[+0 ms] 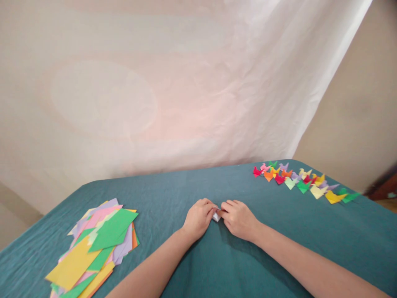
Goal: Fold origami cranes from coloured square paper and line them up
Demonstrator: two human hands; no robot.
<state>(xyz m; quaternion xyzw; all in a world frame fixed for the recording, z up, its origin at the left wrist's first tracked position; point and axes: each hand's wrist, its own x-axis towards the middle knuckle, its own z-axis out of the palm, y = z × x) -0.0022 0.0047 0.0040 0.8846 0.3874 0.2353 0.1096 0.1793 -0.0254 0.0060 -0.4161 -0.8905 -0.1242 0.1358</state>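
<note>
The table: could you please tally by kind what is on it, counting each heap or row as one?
Hands: 2 (left hand, right hand)
white paper piece, pinched between both hands: 1
pile of coloured sheets: 1
row of folded paper figures: 1
Total: 5

Table (pixel 217 265) under teal cloth: bears coloured sheets (pixel 99 244) fanned at near left (green and yellow uppermost), small white paper (pixel 216 215) mid-table, folded paper figures (pixel 304 180) in a row far right.
</note>
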